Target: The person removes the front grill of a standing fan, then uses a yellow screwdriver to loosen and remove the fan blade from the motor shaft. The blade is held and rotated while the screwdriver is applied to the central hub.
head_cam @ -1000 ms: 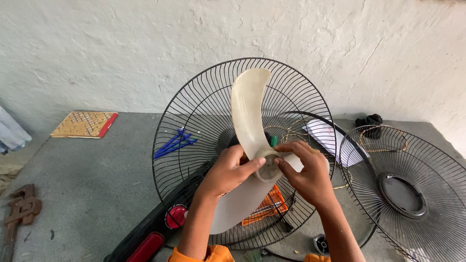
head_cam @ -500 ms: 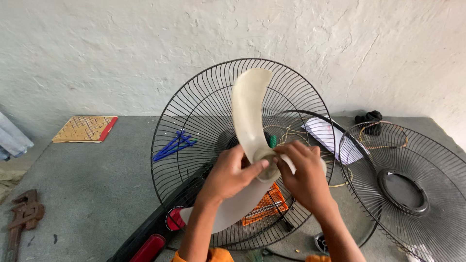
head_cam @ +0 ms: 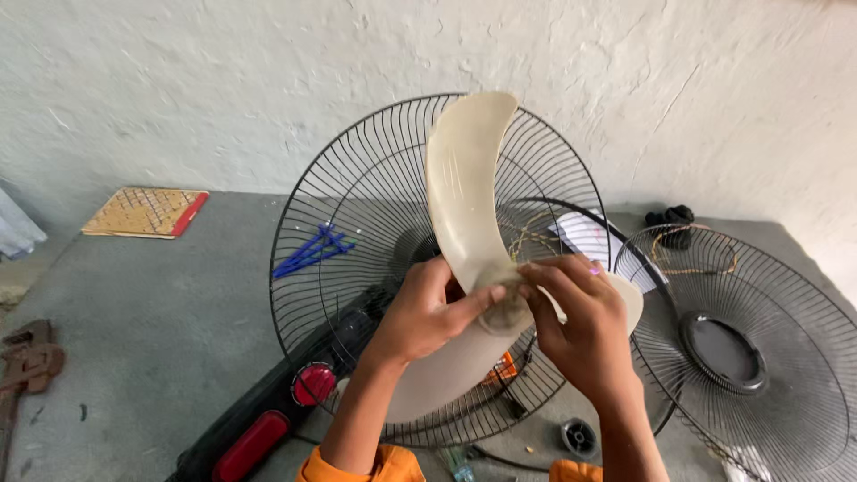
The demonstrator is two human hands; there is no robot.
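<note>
Outdoors against a rough whitewashed wall, a person is working on a dismantled fan spread over a grey concrete slab. Lying at the far left is a rusty pipe wrench, with a woven mat edged in red resting farther back near the wall. Standing upright at centre is a black wire guard, with blue cable ties showing behind its wires and a black base with red buttons lying at its foot. Held in front of that guard is the cream plastic fan blade, 1 wing pointing straight up and at least 1 more sweeping down below the hands. Gripping the hub from the left is the left hand, fingers closed around it with the thumb lying across the front; pinching the same hub from the right is the right hand, fingertips bearing on its face. Judged by its thin, glossy wings, the blade is likely light, slightly flexible and prone to cracking at the edges, so the thick hub looks the safest place to hold. Lying flat at the right is a 2nd wire guard, with a small black cap sitting near it.
</note>
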